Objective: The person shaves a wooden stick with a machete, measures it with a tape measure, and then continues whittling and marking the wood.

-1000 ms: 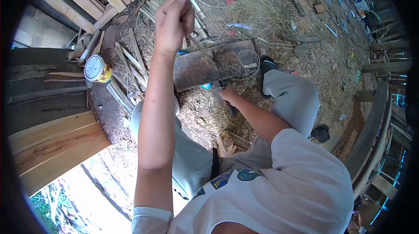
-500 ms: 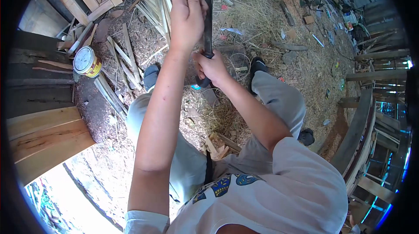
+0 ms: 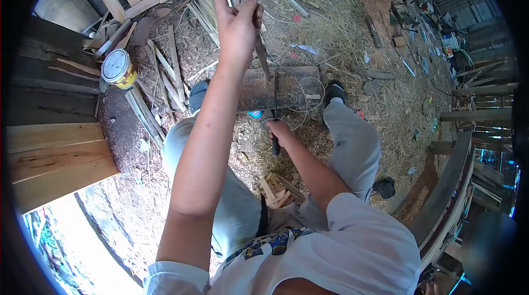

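Note:
My left hand (image 3: 238, 25) is raised in front of me, its fingers closed round a narrow wooden strip (image 3: 262, 59). The strip slants down from behind that hand, its lower end at the log. Lower and to the right, my right hand (image 3: 280, 132) grips a machete by its dark handle (image 3: 276, 147). The machete's dark blade (image 3: 276, 92) points away from me, over the log and close to the strip's lower end. The thick log (image 3: 302, 83) lies crosswise between my feet, with a thin pale loop of cord or vine on its right end.
A white-lidded bucket (image 3: 117, 69) stands at the left beside loose wood strips (image 3: 173, 63). Wood offcuts (image 3: 282, 190) lie between my legs. Shavings cover the ground (image 3: 397, 107). Planks (image 3: 63, 154) line the left side, and a long beam (image 3: 449, 185) runs along the right.
My right hand has come down and towards me with the machete, its blade dropping from beside my left hand to the log. The left hand stays raised, and the log shows more fully.

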Demonstrator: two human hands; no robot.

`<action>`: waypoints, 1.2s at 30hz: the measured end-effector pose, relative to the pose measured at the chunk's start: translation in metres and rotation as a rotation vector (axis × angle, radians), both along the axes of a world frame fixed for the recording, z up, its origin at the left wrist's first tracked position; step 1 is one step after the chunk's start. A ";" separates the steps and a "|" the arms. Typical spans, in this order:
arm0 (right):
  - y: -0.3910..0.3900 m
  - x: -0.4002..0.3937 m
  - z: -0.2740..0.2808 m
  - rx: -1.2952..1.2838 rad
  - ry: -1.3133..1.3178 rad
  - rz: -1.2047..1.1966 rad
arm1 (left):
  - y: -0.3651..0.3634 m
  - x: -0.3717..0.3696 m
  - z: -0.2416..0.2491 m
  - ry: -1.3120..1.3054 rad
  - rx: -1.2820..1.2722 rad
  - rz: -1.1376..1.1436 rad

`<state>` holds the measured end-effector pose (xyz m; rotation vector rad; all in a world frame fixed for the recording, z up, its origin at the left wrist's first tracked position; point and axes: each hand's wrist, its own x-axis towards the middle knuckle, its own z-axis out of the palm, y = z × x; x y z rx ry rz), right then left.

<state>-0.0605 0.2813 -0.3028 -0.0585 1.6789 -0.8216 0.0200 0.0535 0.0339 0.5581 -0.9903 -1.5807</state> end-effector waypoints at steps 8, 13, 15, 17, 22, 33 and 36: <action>-0.074 0.019 0.150 -0.471 0.288 -0.043 | 0.006 0.002 -0.001 -0.064 -0.067 -0.050; -0.086 0.012 0.171 -0.639 0.525 0.054 | 0.015 -0.005 0.007 -0.137 0.019 -0.040; -0.078 0.014 0.110 -0.756 0.753 -0.036 | 0.011 -0.003 0.001 -0.124 -0.006 -0.103; -0.041 -0.006 0.009 -0.204 0.254 -0.035 | 0.004 0.007 -0.001 -0.150 0.011 -0.081; 0.068 -0.020 -0.040 0.099 0.171 0.229 | -0.001 0.017 -0.002 -0.107 0.020 -0.146; -0.024 0.062 0.099 -0.320 0.321 -0.166 | 0.010 0.019 -0.002 -0.116 0.031 -0.134; -0.052 0.062 0.163 -0.522 0.537 -0.141 | 0.017 0.018 0.000 -0.103 0.014 -0.169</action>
